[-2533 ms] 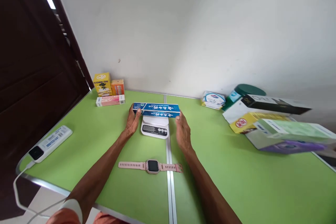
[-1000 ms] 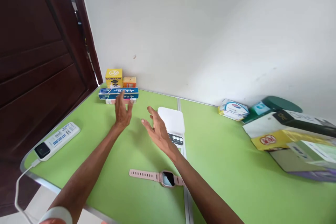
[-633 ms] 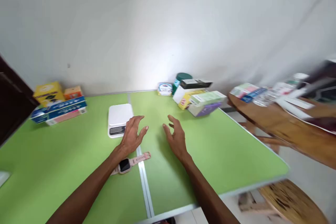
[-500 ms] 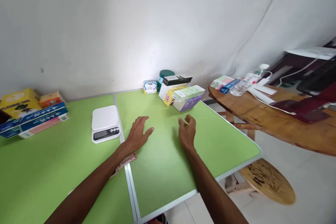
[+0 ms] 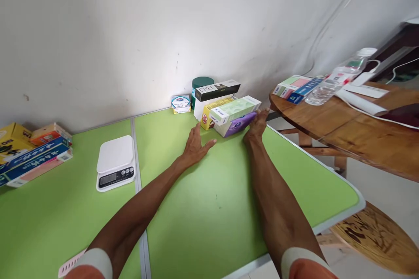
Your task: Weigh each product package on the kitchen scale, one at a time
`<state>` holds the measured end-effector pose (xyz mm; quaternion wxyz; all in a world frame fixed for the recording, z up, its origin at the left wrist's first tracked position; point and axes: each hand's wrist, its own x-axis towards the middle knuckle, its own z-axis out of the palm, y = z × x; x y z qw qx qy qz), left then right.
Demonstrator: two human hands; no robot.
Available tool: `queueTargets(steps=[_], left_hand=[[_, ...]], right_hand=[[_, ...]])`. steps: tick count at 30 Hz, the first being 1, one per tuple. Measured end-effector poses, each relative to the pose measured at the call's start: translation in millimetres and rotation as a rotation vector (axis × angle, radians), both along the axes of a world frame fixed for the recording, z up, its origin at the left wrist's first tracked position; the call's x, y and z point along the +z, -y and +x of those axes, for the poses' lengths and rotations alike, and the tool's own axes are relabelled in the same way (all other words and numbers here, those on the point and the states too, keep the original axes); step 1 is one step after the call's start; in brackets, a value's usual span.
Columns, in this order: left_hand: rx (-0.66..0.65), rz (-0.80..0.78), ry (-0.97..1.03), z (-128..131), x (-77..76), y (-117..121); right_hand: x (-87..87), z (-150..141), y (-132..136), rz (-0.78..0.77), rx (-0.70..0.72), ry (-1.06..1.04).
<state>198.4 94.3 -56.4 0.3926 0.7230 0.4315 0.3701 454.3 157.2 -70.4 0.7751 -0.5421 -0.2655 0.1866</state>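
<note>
My left hand [image 5: 195, 146] is low over the green table with its thumb and fingers spread, just in front of a yellow box [image 5: 205, 117] and holding nothing. At the right end of the group, my right hand [image 5: 257, 125] is against or very close to a purple soft pack [image 5: 240, 124]; its fingers are stretched out and partly hidden. A light green and white box [image 5: 235, 108] lies above the purple pack. Behind it are a black and white box [image 5: 218, 90] and a green-lidded jar [image 5: 203, 82]. A small blue and white box [image 5: 181, 103] stands left of the jar.
A white kitchen scale [image 5: 116, 161] sits left of the table seam. Yellow, orange and blue boxes [image 5: 36, 157] are grouped at the far left. A pink strip [image 5: 70, 263] lies near my left sleeve. On the wooden table [image 5: 353, 135] are a plastic bottle [image 5: 340, 78], boxes and cables.
Both hands have moved forward to the group of boxes, the right one reaching its right end. The view has shifted, and the boxes look about as they were.
</note>
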Motion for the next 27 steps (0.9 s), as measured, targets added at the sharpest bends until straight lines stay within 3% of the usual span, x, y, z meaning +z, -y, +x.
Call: queueTargets(steps=[5,11,18,23,27], left_hand=[[0.029,0.122,0.151,24.7,16.0,-22.8],[-0.001,0.160,0.072,23.9,33.7,-41.2],[-0.067,0.010,0.067,-25.9,47.7,-16.1],[-0.085,-0.054,0.065,-82.9,64.5,9.2],[-0.033,-0.069,0.066,-126.0,69.6,28.5]], right_hand=[[-8.3,5.5,1.5,0.019,0.109,0.013],[-6.9,-0.9,20.2,-0.121,0.120,0.163],[0.6,-35.6,55.0,-0.246,0.167,0.281],[5.3,-86.6,92.4,-0.292,0.228,0.295],[8.6,-136.7,122.3,-0.286,0.323,0.327]])
